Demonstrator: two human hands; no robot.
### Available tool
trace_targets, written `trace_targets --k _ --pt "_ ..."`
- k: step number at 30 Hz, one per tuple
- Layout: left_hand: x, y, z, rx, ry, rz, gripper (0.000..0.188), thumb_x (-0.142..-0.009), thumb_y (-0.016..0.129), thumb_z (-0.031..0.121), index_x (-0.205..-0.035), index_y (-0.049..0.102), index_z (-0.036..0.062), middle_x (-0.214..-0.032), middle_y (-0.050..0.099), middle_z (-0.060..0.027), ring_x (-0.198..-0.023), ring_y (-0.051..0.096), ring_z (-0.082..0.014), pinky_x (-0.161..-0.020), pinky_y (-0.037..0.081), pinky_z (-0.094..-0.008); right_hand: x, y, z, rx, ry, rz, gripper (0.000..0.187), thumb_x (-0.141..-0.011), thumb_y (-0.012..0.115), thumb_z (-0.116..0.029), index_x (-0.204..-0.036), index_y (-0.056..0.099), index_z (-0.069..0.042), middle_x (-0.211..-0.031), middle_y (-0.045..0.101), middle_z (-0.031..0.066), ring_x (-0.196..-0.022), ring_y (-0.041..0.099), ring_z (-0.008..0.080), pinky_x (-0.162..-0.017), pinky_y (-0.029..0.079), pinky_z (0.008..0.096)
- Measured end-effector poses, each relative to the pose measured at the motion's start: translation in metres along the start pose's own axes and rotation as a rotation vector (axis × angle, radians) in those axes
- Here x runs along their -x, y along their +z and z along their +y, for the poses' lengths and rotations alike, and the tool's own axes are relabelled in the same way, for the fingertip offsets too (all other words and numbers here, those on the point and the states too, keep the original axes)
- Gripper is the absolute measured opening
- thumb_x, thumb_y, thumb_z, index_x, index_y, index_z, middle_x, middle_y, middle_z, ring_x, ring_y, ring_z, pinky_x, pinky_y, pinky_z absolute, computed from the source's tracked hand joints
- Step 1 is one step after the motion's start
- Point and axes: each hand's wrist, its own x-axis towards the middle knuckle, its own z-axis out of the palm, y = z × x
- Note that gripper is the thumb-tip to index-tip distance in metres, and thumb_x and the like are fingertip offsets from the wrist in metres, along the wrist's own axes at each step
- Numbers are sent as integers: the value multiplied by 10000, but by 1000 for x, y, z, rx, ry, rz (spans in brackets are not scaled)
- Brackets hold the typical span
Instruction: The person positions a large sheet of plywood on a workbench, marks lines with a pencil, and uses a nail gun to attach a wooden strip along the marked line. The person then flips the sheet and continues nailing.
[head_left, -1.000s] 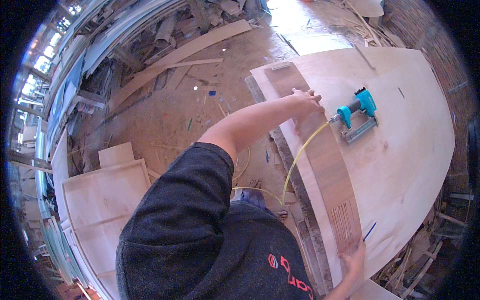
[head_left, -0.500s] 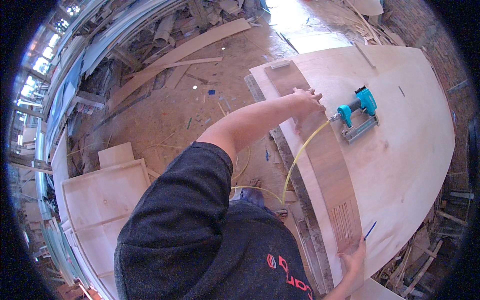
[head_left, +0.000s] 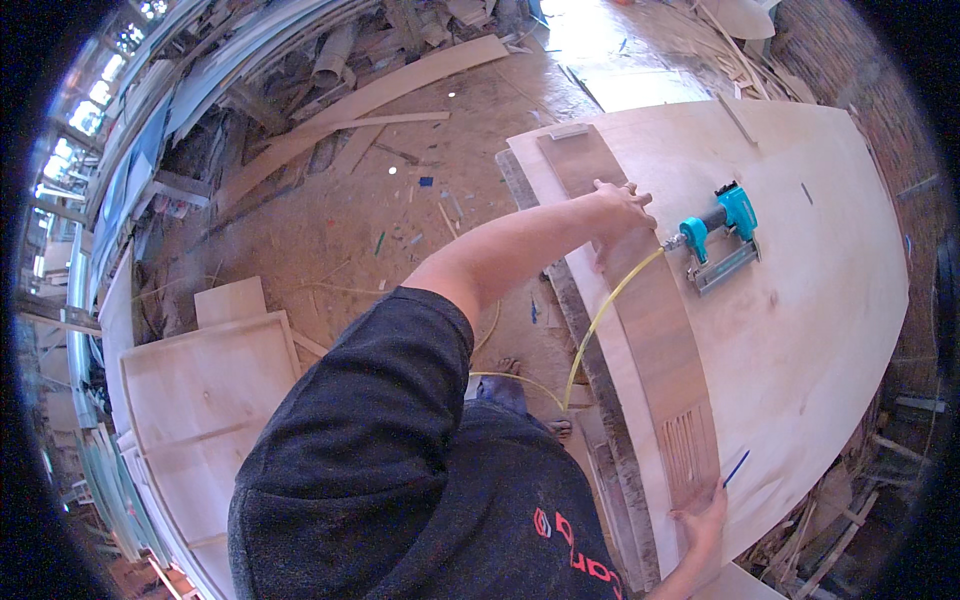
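Note:
A long brown wooden strip (head_left: 655,330) lies along the near edge of a pale plywood sheet (head_left: 800,330). Across its far part, my left hand (head_left: 622,210) is closed over the strip, thumb by one edge and fingers toward the other. My right hand (head_left: 705,520) holds the strip's near end, with a thin blue pencil (head_left: 737,468) sticking out from its fingers. Several narrow slots show in the strip just above that hand. Beside my left hand, a teal nail gun (head_left: 722,235) rests on the plywood, joined to a yellow air hose (head_left: 600,315).
A small block (head_left: 568,131) sits at the strip's far end. The hose drops over the sheet's edge to the floor by my feet. Framed wooden panels (head_left: 210,390) stand at left. Offcuts and long boards (head_left: 400,85) lie on the dusty floor behind.
The view has shifted slightly. Both hands keep the same hold on the strip, and the nail gun lies in the same place.

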Motion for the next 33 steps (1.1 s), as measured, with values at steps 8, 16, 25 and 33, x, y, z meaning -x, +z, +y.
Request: trace_targets --k 8,16,25,33 --pt "-2 1 5 1 -32 -4 1381 -359 1064 482 -1572 411 386 -1638 336 -66 -1538 294 -424 -1043 488 -779 6 -7 -8 -11 13 -22 1475 -352 1033 -133 -1631 310 -2 -1634 398 268 -1525 367 414 -1281 298 443" --pt "13 3 -2 -5 -28 22 1353 -352 1063 470 -1550 441 375 -1629 351 -70 -1512 337 -430 -1015 496 -785 15 -6 -37 58 27 1 1375 -403 1020 -91 -1600 352 16 -1596 436 264 -1505 398 402 -1269 331 436" --pt "-12 24 -12 90 239 149 1345 -303 1063 380 -1511 489 244 -1491 467 -127 -1421 451 -383 -1015 565 -523 8 11 -6 15 18 151 1101 -584 972 -201 -1555 470 -69 -1476 556 244 -1396 521 404 -1179 437 460" --pt "-2 3 7 53 351 138 1479 -227 1050 343 -1561 438 157 -1420 461 -176 -1361 471 -408 -1121 479 -510 18 0 -26 26 107 51 1255 -453 1021 -186 -1569 454 -105 -1525 524 135 -1419 482 353 -1175 453 433"
